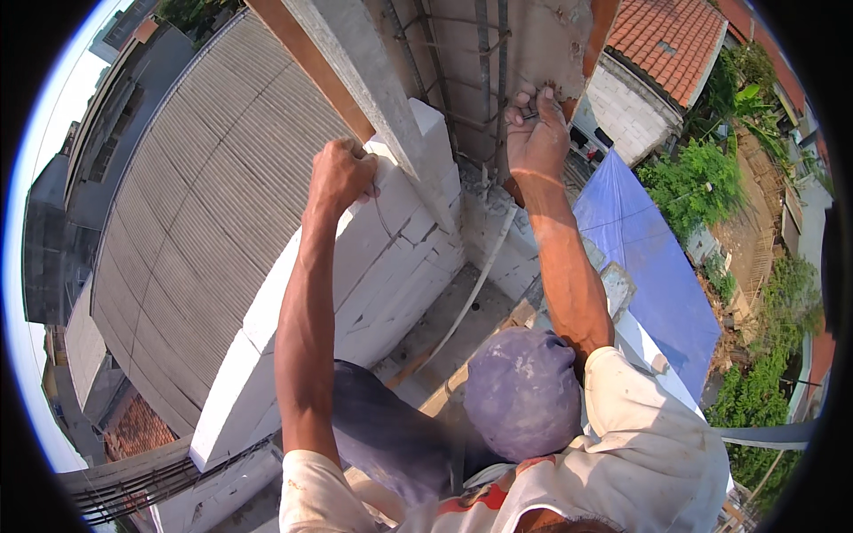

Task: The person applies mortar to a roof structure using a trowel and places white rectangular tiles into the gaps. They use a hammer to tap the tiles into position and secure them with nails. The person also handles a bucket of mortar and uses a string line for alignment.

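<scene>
My left hand [341, 175] is closed beside the top of a white block wall [373, 258], near the foot of a slanting brown timber. A thin wire [382, 211] hangs in a loop from its fingers. Farther right, my right hand [538, 140] is raised against a brownish formwork panel [546, 44], fingers curled in a pinch. Something thin and dark shows between those fingertips, too small to make out. Steel reinforcing bars [484, 62] with crosswise ties stand between my hands, inside the column formwork. A grey plank [355, 71] forms its left side.
Below me, a pale strip [475, 289] crosses the narrow space beside the wall, near wooden boards. My bent knee [524, 395] is close under my right arm. A corrugated roof [204, 195] spreads out on the left; a blue tarpaulin [649, 258] hangs lower right.
</scene>
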Tool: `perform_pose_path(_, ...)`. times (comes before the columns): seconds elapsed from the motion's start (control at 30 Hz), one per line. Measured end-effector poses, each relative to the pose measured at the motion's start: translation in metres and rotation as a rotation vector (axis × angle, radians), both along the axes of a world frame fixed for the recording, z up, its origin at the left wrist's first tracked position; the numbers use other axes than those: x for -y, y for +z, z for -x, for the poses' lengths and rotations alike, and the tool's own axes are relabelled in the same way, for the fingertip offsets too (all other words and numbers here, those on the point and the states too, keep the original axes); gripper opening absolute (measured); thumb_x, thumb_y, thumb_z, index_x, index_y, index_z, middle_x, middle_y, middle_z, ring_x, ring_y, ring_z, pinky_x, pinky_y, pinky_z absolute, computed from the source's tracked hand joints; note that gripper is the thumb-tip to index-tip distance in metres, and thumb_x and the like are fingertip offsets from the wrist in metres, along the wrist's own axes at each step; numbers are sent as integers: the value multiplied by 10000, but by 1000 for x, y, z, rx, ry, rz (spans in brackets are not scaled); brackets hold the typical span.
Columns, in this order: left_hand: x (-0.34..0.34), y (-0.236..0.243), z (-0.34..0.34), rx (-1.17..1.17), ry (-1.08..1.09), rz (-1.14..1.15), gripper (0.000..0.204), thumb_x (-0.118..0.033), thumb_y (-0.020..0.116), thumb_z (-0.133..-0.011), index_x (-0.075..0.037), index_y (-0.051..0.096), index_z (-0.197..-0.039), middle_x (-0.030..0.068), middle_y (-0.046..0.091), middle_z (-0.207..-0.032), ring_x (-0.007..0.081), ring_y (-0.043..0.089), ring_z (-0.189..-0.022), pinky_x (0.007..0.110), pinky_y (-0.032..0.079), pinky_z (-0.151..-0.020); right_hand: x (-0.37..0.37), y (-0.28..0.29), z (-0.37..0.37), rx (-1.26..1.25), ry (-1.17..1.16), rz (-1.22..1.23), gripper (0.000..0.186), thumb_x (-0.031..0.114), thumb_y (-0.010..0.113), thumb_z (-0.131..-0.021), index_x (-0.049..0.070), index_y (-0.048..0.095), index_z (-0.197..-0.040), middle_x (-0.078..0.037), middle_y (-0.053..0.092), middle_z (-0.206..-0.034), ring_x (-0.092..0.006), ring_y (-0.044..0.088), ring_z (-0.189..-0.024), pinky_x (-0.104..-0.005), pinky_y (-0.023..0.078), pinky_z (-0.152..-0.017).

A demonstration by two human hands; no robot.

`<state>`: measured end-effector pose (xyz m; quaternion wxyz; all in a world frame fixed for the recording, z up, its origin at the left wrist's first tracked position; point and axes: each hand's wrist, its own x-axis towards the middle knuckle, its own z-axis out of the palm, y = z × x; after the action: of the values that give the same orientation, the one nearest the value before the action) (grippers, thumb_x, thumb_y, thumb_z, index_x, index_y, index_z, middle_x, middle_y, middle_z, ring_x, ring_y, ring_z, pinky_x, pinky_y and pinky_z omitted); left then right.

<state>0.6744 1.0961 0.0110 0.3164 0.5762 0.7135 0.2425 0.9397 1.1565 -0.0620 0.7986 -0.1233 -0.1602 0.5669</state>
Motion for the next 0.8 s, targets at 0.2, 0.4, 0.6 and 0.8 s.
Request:
perform_pose_path(0.2,-2,-1,-3,-6,7,-22,168,-64,625,-924,59,674,-820,159,717,-709,203,754,-617,307,618,-564,-9,-17,11,209,-146,134,191,188,696,-1018,38,611,-1101,-103,704,-999,-152,624,-809,-282,433,-636)
perform_pose_path(0.4,-3,-2,-1,-1,-6,0,149,-88,636,-915,44,668,-854,146,712,-712,201,749,-630,320,609,-570,-2,-32,10,348,-52,232,235,173,802,-940,31,637,-1027,-85,688,-933,-135,606,-790,-277,431,-635)
perform_pose_path(0.6,-5,-5,-1,-34,-3,4,141,-80,637,-911,51,673,-870,142,711,-707,198,748,-628,315,611,-572,-11,-27,20,375,-34,216,241,169,807,-938,10,657,-1040,-55,647,-868,-126,576,-736,-265,410,-619)
perform_pose_path(0.8,-2,-1,-5,-37,22,-2,154,-88,636,-915,56,682,-884,146,712,-709,197,740,-614,313,606,-566,-5,-40,11,569,-11,243,242,201,837,-906,4,721,-985,-14,614,-774,-77,497,-666,-230,366,-615)
